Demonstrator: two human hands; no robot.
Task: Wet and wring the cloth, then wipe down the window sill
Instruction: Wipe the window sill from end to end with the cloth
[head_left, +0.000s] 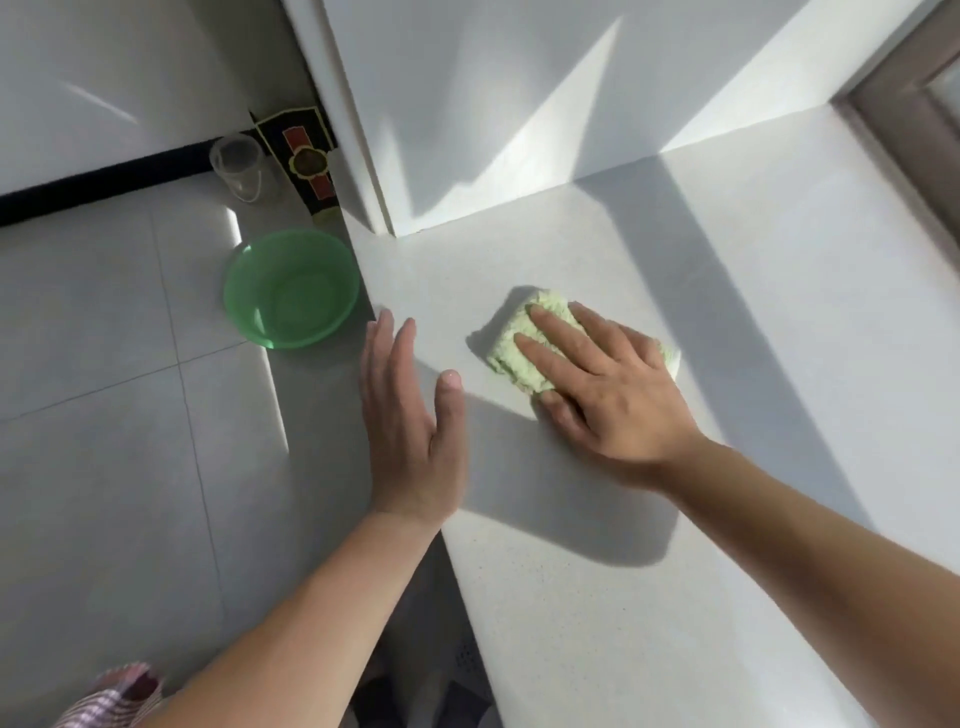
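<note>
A folded pale green cloth (519, 338) lies flat on the white window sill (675, 519), near its left end. My right hand (608, 384) presses down on the cloth with fingers spread over it, covering its right half. My left hand (410, 415) hovers flat and empty over the sill's left edge, fingers straight and together, a hand's width left of the cloth.
A green plastic basin (291, 288) sits on the tiled floor beside the sill's left edge. Behind it stand a clear plastic cup (241, 166) and a black patterned box (306, 161). A white wall corner (379, 156) meets the sill behind; a window frame (904, 114) runs at far right.
</note>
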